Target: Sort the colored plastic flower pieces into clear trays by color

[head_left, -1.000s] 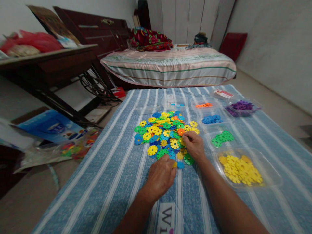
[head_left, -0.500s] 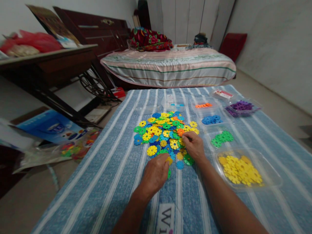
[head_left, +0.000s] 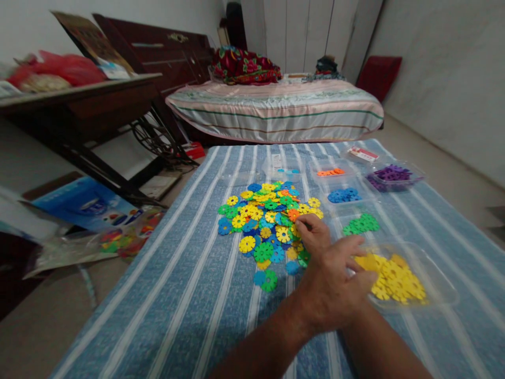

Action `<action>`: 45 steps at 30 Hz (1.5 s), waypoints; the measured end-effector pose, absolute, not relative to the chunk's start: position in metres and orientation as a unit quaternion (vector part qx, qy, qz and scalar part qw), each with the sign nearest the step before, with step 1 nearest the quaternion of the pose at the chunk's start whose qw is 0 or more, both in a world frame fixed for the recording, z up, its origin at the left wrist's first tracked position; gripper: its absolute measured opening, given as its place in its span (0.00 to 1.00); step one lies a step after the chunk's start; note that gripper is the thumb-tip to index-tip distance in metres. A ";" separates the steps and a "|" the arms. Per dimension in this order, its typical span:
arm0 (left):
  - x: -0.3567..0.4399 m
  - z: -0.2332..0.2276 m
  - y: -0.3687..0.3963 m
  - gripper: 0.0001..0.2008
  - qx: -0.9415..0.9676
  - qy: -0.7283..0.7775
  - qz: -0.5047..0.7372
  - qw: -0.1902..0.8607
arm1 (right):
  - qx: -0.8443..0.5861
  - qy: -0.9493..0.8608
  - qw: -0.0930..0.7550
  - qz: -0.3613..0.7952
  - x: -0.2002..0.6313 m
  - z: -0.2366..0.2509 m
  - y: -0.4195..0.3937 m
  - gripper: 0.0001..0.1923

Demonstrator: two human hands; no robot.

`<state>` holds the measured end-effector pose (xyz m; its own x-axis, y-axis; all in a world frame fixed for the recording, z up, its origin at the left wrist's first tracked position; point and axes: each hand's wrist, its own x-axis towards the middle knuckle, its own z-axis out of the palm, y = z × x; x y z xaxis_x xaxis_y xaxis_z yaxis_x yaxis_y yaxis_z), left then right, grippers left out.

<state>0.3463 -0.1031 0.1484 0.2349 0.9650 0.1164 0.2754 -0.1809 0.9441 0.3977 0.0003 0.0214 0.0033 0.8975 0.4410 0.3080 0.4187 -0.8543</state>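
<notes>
My left hand (head_left: pixel 335 276) crosses over my right forearm and reaches to the clear tray of yellow snowflake discs (head_left: pixel 400 279). Its fingers are spread, with a blurred yellow snowflake disc (head_left: pixel 366 262) at their tips, over the tray's left side. At the right side of a mixed pile of snowflake discs (head_left: pixel 256 213), my right hand (head_left: pixel 314 231) has thumb and finger closed at the edge of an orange snowflake disc (head_left: pixel 293 215). My left hand hides part of the right wrist. A green disc (head_left: pixel 269 281) lies at the pile's near edge, overlapping a blue one.
Clear trays at right hold green discs (head_left: pixel 361 224), blue discs (head_left: pixel 344 195), orange discs (head_left: pixel 330 172) and purple discs (head_left: pixel 390 177). A tray with a few light-blue discs (head_left: pixel 288 171) stands behind the pile. Blue striped cloth (head_left: pixel 177 284) covers the table; a bed (head_left: pixel 276 108) stands beyond.
My left hand has moved right from the pile's near edge to the yellow tray, taking a yellow disc along and spreading its fingers. My right hand has stayed by the orange disc.
</notes>
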 end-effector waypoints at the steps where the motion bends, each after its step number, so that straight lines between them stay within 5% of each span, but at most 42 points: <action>1: 0.351 0.149 -0.102 0.22 0.664 0.465 0.402 0.425 | -0.465 -0.649 0.536 0.276 0.397 0.021 0.001 0.08; 5: 0.335 0.133 -0.098 0.07 0.705 0.526 0.356 0.315 | -0.462 -0.646 0.534 0.290 0.396 0.023 0.000 0.10; 16: 0.210 0.098 -0.114 0.11 0.592 0.751 0.209 0.205 | -0.473 -0.649 0.529 0.274 0.396 0.032 -0.004 0.09; 23: 0.211 0.104 -0.124 0.08 0.601 0.777 0.042 0.184 | -0.475 -0.651 0.523 0.278 0.398 0.030 -0.006 0.09; 45: 0.221 0.089 -0.118 0.04 0.556 0.792 0.144 0.207 | -0.481 -0.649 0.522 0.276 0.397 0.034 -0.008 0.09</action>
